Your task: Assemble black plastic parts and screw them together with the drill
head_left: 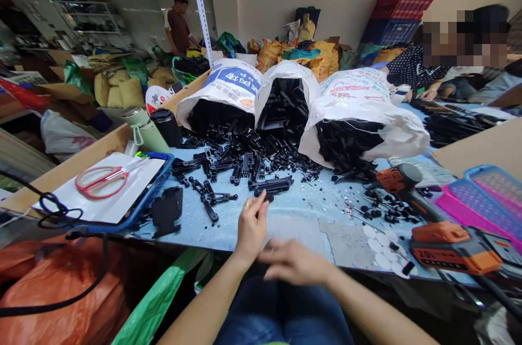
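My left hand [250, 225] is raised over the table's front edge, thumb and fingers pinched on a small round black piece [268, 197]. Just right of it and lower, my right hand [297, 262] is blurred by motion, with its fingers stretched out, apart and nothing visible in them. Directly beyond the left hand lie long black plastic arms [272, 186] side by side. Further left are jointed black links [207, 201] and a flat black plate [167, 210]. Three white woven sacks [346, 96] lie with their mouths toward me, spilling black plastic parts.
At right lie an orange and black cordless drill [452, 244], black-headed screws [393, 208] and white discs [379, 244]. A blue basket [165, 171] at left holds paper and red-handled scissors [100, 182]. Beside it stand a green cup [149, 130] and a black-lidded container [167, 126]. Two other people are beyond.
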Available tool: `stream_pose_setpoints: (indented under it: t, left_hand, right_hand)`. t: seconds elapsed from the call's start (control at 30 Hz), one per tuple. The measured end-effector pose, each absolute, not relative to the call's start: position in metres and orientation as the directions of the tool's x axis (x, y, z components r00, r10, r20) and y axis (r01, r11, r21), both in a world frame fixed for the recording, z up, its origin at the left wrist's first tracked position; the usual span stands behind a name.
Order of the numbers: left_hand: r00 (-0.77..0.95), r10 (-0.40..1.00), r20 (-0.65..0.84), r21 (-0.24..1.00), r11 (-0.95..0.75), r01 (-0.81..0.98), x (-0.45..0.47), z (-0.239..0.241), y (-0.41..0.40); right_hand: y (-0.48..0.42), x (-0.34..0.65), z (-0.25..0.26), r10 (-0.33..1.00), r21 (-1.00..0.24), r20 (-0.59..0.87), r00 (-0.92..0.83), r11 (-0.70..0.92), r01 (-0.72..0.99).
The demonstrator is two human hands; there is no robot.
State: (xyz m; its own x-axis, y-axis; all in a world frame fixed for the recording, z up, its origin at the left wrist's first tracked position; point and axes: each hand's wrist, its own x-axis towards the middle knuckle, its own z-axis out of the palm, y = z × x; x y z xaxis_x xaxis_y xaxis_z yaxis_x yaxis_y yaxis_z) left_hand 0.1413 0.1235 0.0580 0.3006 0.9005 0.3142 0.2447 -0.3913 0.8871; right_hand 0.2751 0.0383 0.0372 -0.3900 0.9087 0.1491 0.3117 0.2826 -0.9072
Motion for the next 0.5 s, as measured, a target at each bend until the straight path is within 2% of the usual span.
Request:
stream_pose_setpoints:
  t: [0.03,0.07,0.1,0.17,0.2,0.27,0.33,0.5]
  left_hand:
    - [0.263,0.907,0.330,0.893,-0.390,0.226,0.140,0.065,0.130]
    - [0.246,0.908,0.339,0.897,-0.391,0.206,0.138,0.072,0.135]
    - [0.255,0.905,0.340,0.900,-0.391,0.190,0.136,0.077,0.138]
    - [0.342,0.887,0.309,0.906,-0.384,0.177,0.132,0.083,0.139]
    - [0.405,0.869,0.285,0.908,-0.380,0.176,0.131,0.082,0.136]
    - [0.502,0.828,0.248,0.910,-0.377,0.173,0.132,0.076,0.126]
    - [0.533,0.810,0.245,0.907,-0.385,0.169,0.136,0.069,0.115]
    - [0.587,0.782,0.209,0.876,-0.416,0.243,0.136,0.070,0.108]
  right_hand:
    - [0.035,0.269,0.035,0.901,-0.895,0.147,-0.409,0.297,0.332]
    - [0.033,0.265,0.032,0.929,-0.905,0.138,-0.342,0.258,0.337]
    - [0.032,0.264,0.029,0.973,-0.935,0.110,-0.204,0.171,0.312]
    - [0.036,0.270,0.026,0.995,-0.991,-0.003,0.101,-0.017,0.134]
    - [0.040,0.275,0.026,0.980,-0.998,-0.063,0.189,-0.068,0.018]
    - [0.047,0.285,0.029,0.968,-0.985,-0.124,0.217,-0.093,-0.148]
    - [0.052,0.291,0.034,0.973,-0.980,-0.121,0.198,-0.086,-0.179]
    - [0.053,0.305,0.037,0.994,-0.997,0.008,0.105,0.000,0.079]
